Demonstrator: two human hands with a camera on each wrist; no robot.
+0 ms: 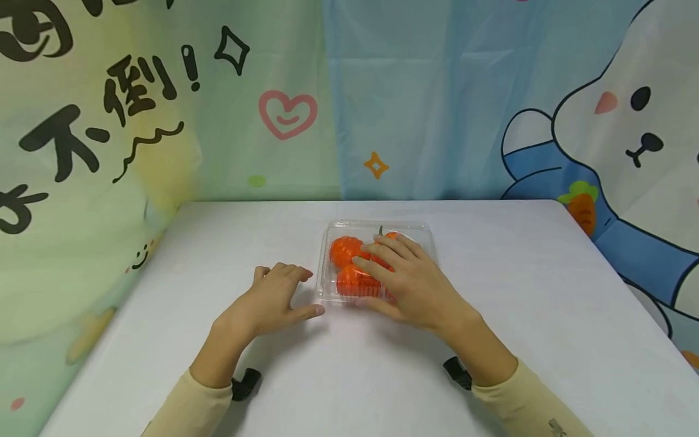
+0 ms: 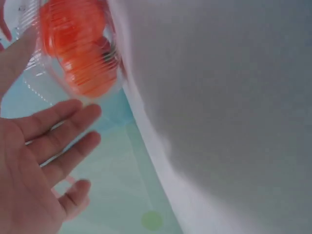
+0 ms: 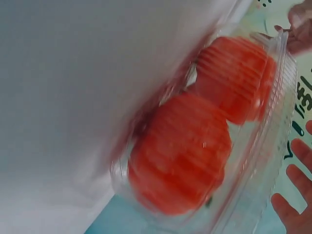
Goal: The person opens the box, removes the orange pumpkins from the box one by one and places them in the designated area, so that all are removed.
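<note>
At mid-frame, the box [image 1: 356,229] lay beneath the right hand [image 1: 411,282], nearer than the left hand [image 1: 273,301], both loose-fingered, gripping nothing.

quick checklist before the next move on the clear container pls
1. Container sitting flat on the table: ok.
2. Orange pumpkin-shaped pieces inside it: ok for those that show.
3. All pieces countable: cannot tell, the right hand covers part of the container in the head view.
4. Left hand gripping the container: not ok, it holds nothing beside the left side.
5. Right fingers touching the container: cannot tell, they spread over it.
6. Container fully closed: cannot tell.
</note>
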